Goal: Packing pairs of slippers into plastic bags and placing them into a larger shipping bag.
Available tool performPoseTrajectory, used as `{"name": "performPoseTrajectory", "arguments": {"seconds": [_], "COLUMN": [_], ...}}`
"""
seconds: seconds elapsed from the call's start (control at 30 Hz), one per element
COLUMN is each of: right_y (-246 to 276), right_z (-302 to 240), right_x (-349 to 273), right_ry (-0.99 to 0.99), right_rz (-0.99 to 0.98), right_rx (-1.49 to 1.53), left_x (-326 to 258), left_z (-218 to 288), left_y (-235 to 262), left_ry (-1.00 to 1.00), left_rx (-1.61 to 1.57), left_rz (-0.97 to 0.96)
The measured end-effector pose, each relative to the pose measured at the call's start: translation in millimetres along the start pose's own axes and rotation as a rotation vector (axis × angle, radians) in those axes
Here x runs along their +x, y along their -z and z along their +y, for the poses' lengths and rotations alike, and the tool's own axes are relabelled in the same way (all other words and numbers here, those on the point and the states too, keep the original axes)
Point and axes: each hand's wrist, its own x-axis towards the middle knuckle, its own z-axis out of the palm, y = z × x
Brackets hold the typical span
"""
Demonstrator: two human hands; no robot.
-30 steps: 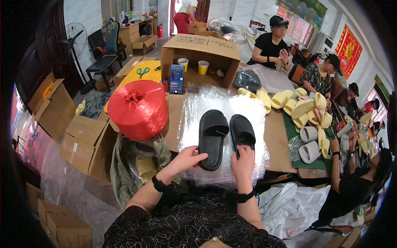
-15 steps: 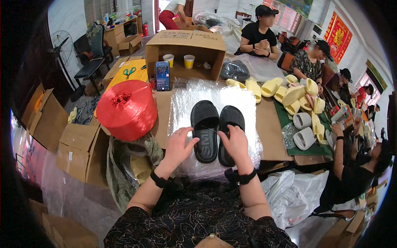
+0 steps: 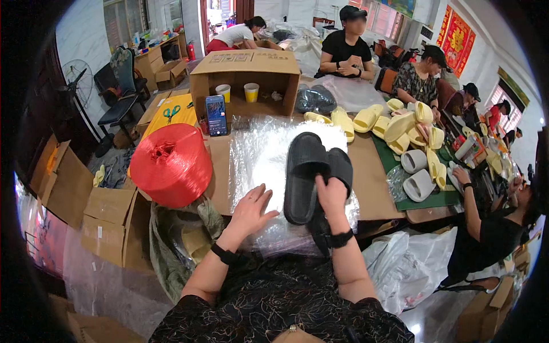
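A pair of black slide slippers lies over the stack of clear plastic bags (image 3: 251,143) in front of me. The left slipper (image 3: 300,194) overlaps the edge of the right slipper (image 3: 340,166), with both toes pointing away. My right hand (image 3: 331,197) grips the pair where the two slippers meet, its thumb at the inner edge and its other fingers partly hidden. To the left, my left hand (image 3: 250,212) rests open over the plastic, fingers spread, apart from the slippers.
A large roll of red plastic twine (image 3: 171,166) stands left. Behind the bags are a phone (image 3: 216,116) and a cardboard box (image 3: 246,66) holding paper cups (image 3: 251,92). Yellow slippers (image 3: 400,126) and light grey ones (image 3: 419,186) pile up right. Several people work nearby.
Both slippers have shifted right and now overlap, with my right hand on them. My left hand has come away from the left slipper and opened over the plastic.
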Motion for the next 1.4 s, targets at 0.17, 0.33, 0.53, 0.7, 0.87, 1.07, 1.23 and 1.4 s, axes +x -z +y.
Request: {"name": "performPoseTrajectory", "arguments": {"seconds": [0.17,0.33,0.53,0.7,0.87,1.07,1.23,1.4], "right_y": [69,93,111,113,115,117,106,119], "right_z": [21,55,64,79,81,62,46,16], "right_x": [-26,-58,-87,-87,-88,-91,-94,-101], "right_ry": [-0.172,-0.164,-0.135,-0.161,-0.19,-0.114,0.073,0.069], "right_rz": [0.106,0.253,0.273,0.327,0.282,0.278,0.175,-0.305], "right_rx": [0.282,0.358,0.475,0.485,0.596,0.536,0.552,0.64], "left_x": [12,42,38,32,42,41,43,49], "left_z": [-8,-15,9,13,17,23,23,24], "left_y": [3,2,9,-6,-16,-13,-10,-11], "left_ry": [0.034,0.025,-0.15,-0.112,-0.058,-0.026,-0.025,0.081], "left_rx": [0.114,0.135,-0.038,0.071,0.029,0.044,0.095,-0.005], "left_rz": [-0.162,0.051,-0.183,-0.164,-0.077,0.01,-0.003,0.104]}}
